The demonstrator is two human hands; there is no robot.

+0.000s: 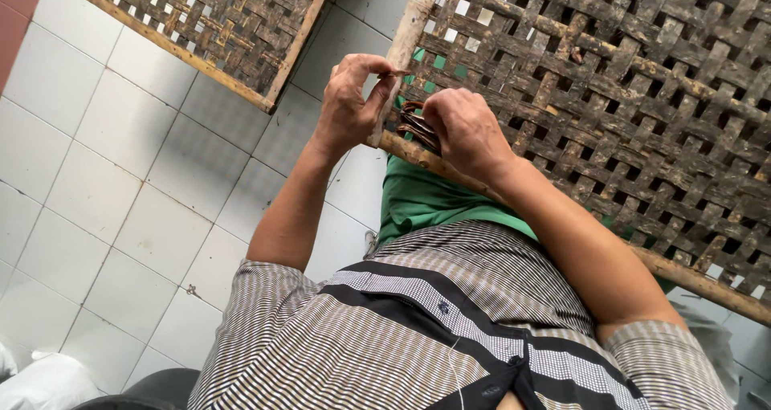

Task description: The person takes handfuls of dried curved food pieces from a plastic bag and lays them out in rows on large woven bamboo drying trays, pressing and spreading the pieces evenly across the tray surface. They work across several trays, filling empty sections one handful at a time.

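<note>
**Hands at corner of woven panel**

Left hand (347, 105): thumb and fingers pinched on a thin bark strip (384, 109) at the panel's wooden frame (409, 32). Right hand (466, 133): curled, knuckles up, closed over a bundle of strips (416, 127) at the corner. Woven panel (626, 97) rests across the lap, on green cloth (426, 197). Second woven panel (217, 16) lies on the white tiled floor (120, 177), apart.
</note>
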